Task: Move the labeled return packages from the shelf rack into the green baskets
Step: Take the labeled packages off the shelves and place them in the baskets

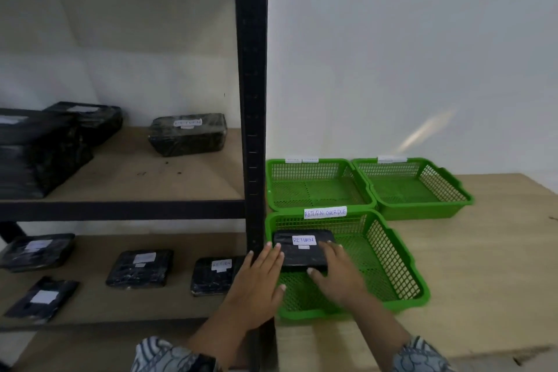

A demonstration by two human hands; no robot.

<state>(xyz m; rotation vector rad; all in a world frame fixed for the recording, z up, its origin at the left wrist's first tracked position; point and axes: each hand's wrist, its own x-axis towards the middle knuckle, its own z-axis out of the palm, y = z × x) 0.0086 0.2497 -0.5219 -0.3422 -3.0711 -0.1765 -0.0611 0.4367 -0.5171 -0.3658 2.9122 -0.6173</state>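
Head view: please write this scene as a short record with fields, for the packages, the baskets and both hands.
package in hands: black, label RETURN, inside the near basket
near basket: green, tag RETURN OVERDUE
far baskets: two green ones, nothing inside, tags unreadable
left hand: open, fingers at the package's left edge
right hand: open, resting on the package's right side
shelf rack: black frame
packages on rack: three upper shelf, five lower shelf
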